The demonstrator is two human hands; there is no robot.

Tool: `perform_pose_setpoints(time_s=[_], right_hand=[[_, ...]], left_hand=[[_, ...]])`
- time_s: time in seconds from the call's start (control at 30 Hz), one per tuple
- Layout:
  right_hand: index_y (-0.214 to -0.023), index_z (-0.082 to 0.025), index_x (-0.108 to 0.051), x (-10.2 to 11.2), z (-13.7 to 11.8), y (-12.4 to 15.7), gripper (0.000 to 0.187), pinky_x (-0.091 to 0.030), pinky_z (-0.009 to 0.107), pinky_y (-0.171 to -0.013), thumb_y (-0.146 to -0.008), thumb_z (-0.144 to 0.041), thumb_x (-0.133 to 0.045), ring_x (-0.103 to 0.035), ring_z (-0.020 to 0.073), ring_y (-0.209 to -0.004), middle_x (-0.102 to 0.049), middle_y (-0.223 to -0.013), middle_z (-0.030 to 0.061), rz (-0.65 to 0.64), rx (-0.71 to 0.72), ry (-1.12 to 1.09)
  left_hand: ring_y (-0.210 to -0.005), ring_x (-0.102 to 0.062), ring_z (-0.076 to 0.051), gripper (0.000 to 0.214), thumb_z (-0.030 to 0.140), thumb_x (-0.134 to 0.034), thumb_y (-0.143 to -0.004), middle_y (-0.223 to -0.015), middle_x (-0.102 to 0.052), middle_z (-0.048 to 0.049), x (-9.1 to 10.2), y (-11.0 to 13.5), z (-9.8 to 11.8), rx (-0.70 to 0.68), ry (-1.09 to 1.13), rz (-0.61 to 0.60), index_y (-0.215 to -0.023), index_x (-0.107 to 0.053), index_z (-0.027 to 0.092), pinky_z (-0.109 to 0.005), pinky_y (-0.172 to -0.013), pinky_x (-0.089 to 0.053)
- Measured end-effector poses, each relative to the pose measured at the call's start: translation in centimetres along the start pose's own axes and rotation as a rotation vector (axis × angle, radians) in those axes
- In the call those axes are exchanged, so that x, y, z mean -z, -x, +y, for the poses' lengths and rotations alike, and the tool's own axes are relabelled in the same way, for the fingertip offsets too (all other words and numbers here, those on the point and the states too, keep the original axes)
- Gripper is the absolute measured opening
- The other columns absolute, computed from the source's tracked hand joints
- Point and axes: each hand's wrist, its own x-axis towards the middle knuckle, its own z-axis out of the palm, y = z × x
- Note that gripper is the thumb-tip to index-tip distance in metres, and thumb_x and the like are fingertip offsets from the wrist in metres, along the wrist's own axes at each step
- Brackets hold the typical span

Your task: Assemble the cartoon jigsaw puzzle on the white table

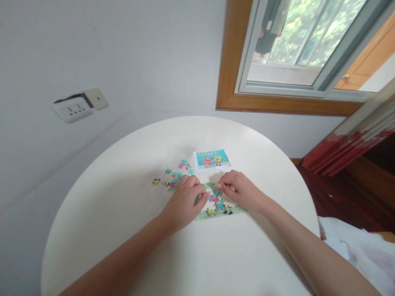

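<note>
A partly assembled jigsaw puzzle [219,205] with a green border and cartoon figures lies on the round white table, with pale gaps in its middle. My left hand [185,201] is over its left side, thumb and forefinger pinched together; anything between them is too small to make out. At the puzzle's upper right, my right hand [239,189] pinches at a small teal-and-dark puzzle piece [217,190], its fingertips partly covering it. Loose puzzle pieces [175,176] in teal, pink and yellow are scattered beyond my left hand, which hides some of them.
Behind the puzzle lies a picture card [212,159] with two cartoon characters on turquoise. The white table [108,205] has a rounded far edge near the wall. A wall socket [72,109] is at left, a wood-framed window [293,102] at upper right, and white cloth [358,250] at lower right.
</note>
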Motion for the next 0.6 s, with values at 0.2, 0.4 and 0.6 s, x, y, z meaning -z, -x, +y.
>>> perform_pose_setpoints(time_s=[0.2, 0.4, 0.6], right_hand=[[-0.091, -0.023, -0.072, -0.22, -0.15, 0.44, 0.013, -0.039, 0.031, -0.082, -0.083, -0.016, -0.063, -0.056, 0.0177, -0.085, -0.066, -0.083, 0.0023, -0.126, 0.122, 0.034], [-0.091, -0.024, -0.073, -0.38, -0.39, 0.6, 0.018, -0.039, 0.031, -0.081, -0.08, -0.012, -0.064, -0.057, 0.0181, -0.087, -0.067, -0.087, 0.0024, -0.166, 0.137, 0.066], [-0.091, -0.024, -0.073, -0.28, -0.25, 0.57, 0.019, -0.04, 0.031, -0.082, -0.079, -0.012, -0.064, -0.058, 0.0184, -0.088, -0.067, -0.087, 0.0028, -0.167, 0.116, 0.079]], left_hand=[[-0.091, -0.046, -0.021, 0.023, 0.025, -0.052, -0.092, -0.087, -0.051, -0.0044, -0.52, 0.26, 0.22, -0.015, -0.05, -0.013, -0.072, -0.06, 0.018, -0.037, -0.082, -0.038], [-0.092, -0.044, -0.022, 0.023, 0.026, -0.052, -0.091, -0.089, -0.049, -0.005, -0.59, 0.41, 0.4, -0.015, -0.122, -0.023, -0.07, -0.059, 0.018, -0.037, -0.08, -0.037], [-0.091, -0.044, -0.022, 0.023, 0.027, -0.053, -0.09, -0.088, -0.049, -0.0051, -0.7, 0.38, 0.51, -0.02, -0.165, -0.037, -0.07, -0.058, 0.018, -0.037, -0.078, -0.037]])
